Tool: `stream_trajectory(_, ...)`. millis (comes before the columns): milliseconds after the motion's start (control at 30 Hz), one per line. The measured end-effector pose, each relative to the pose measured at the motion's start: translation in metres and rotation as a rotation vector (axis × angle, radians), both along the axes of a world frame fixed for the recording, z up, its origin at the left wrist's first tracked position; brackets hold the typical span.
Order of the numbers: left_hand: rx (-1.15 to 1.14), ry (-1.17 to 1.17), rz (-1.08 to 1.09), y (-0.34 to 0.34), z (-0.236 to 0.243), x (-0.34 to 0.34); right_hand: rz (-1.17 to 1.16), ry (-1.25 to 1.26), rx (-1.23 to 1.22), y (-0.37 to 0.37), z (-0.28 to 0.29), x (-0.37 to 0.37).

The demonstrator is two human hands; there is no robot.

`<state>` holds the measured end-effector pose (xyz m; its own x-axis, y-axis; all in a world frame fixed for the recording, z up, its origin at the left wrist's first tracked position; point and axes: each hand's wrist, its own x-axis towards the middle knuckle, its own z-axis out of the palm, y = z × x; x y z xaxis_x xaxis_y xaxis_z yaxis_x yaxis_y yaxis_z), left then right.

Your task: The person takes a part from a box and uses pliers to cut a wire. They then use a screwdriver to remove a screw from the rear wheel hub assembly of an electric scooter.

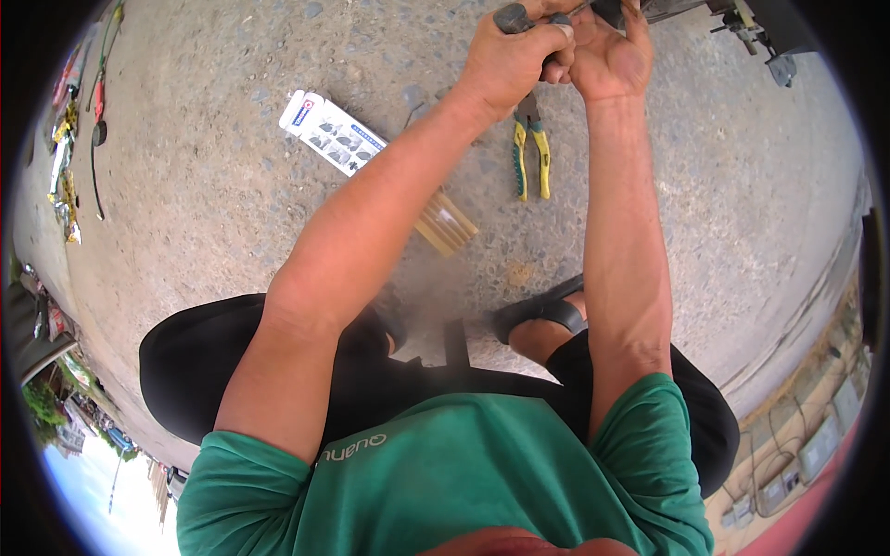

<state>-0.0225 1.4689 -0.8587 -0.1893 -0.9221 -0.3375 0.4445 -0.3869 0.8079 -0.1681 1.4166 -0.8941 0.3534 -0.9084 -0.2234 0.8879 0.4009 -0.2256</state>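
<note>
At the top of the view my left hand is closed around a black-handled tool, whose working end I cannot make out. Right beside it, my right hand has its palm turned up. Its fingers curl at a dark part by the upper edge, and what they grip is mostly hidden. Pliers with yellow and green handles lie on the ground just below my hands. A white printed box rests to the left, partly covered by my left forearm.
Dark metal machinery juts in at the top right. A tan ribbed piece lies under my left forearm. At the far left are a cable with a red part and crumpled wrappers. My sandalled foot is below the pliers.
</note>
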Motion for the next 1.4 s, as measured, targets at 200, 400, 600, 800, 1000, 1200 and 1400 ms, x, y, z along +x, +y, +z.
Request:
stream_trajectory(200,0.115,0.475,0.0,-0.012,-0.037,0.004,0.114,0.027,-0.136,-0.001,0.002,0.006)
stream_trajectory(400,0.099,0.658,-0.079,-0.015,-0.041,0.009,0.091,0.105,-0.089,0.0,0.0,0.002)
stream_trajectory(600,0.153,0.816,-0.098,-0.015,-0.045,0.011,0.042,0.209,-0.169,-0.001,0.0,0.007)
stream_trajectory(800,0.183,0.836,-0.129,-0.02,-0.047,0.014,0.051,0.243,-0.15,0.003,0.002,0.01)
stream_trajectory(1000,0.09,0.366,-0.042,-0.018,-0.026,0.016,0.088,0.152,-0.243,0.004,0.001,0.016)
stream_trajectory(1200,-0.538,-0.469,0.296,0.004,-0.017,-0.007,-0.098,0.281,-0.166,0.001,-0.011,0.015)
stream_trajectory(1400,-0.52,-0.503,0.288,0.009,-0.013,-0.011,-0.033,0.33,-0.031,0.013,0.002,-0.004)
